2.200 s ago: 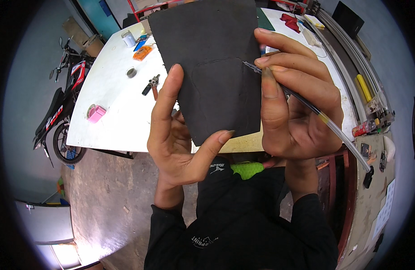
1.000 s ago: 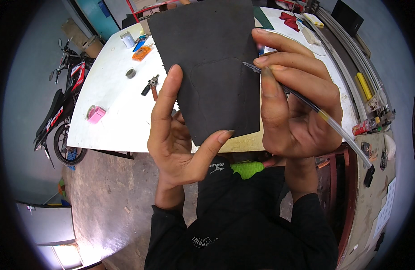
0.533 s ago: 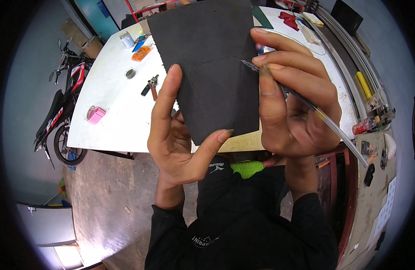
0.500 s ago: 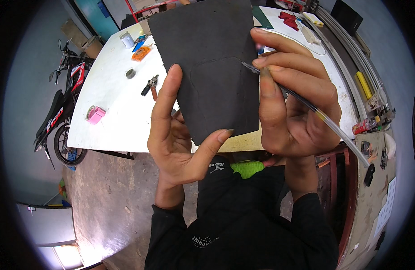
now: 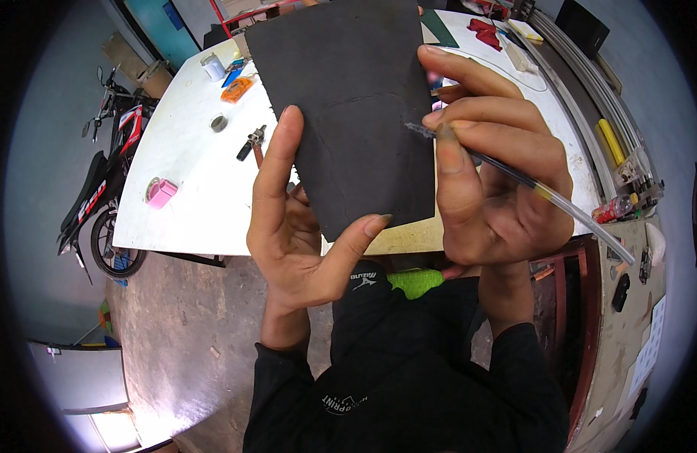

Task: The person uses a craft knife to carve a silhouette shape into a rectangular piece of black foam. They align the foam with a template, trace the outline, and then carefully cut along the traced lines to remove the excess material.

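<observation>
A black flat sheet [image 5: 348,68], tapering toward its lower end, is held up above the white table. Thin outline marks run across its face. My left hand [image 5: 299,249] grips its lower left, thumb on the front and the index finger along the left edge; its other fingers are partly hidden behind. My right hand [image 5: 507,166] pinches a pen refill [image 5: 541,189], a slim clear tube with dark ink and a pale rear part. The refill's tip lies over the right part of the sheet, near the marked line; whether it touches cannot be made out.
On the white table [image 5: 190,204] are a pink tape roll [image 5: 162,193], keys [image 5: 251,143], a small round tin [image 5: 218,123], an orange packet [image 5: 237,90] and a white jar [image 5: 212,66]. A motorcycle [image 5: 111,181] stands left. Long metal rails [image 5: 571,98] and a bottle [image 5: 614,208] lie right.
The refill's tip has moved slightly down the sheet along the right side of the marks, and its rear end has swung to the right. My left hand and the sheet are nearly still.
</observation>
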Demonstrator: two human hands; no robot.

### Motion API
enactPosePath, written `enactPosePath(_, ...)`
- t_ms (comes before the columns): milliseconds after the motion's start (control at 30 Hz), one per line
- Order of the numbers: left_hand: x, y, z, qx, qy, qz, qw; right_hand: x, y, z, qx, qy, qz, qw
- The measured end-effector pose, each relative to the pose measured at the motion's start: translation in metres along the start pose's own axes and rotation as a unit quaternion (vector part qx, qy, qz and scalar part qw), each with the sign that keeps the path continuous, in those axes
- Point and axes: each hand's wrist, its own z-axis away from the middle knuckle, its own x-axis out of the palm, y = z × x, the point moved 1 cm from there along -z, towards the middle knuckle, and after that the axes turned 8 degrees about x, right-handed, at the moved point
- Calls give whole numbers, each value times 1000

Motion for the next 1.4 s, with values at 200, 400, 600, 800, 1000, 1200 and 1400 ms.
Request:
enactPosePath(200, -3, 1, 2, -1, 2, -7, 1000, 7, 0, 3, 10, 10, -13, 1000)
enactPosePath(400, -1, 1, 1, 3, 3, -2, 1000, 7, 0, 2, 10, 26, -30, 999)
enactPosePath(600, 1, 2, -2, 2, 1, 5, 1000, 2, -3, -1, 13, 6, -25, 1000)
enactPosePath(800, -1, 2, 0, -13, 6, 4, 1000, 4, 3, 1, 4, 7, -37, 999)
enactPosePath(1000, -4, 1, 4, -15, 7, -10, 1000, 7, 6, 3, 3, 15, -60, 998)
enactPosePath(1200, -3, 1, 3, -22, 4, -10, 1000, 3, 6, 5, 10, -1, -50, 999)
enactPosePath(1400, -2, 0, 3, -29, 11, 4, 1000, 3, 5, 3, 7, 0, -37, 999)
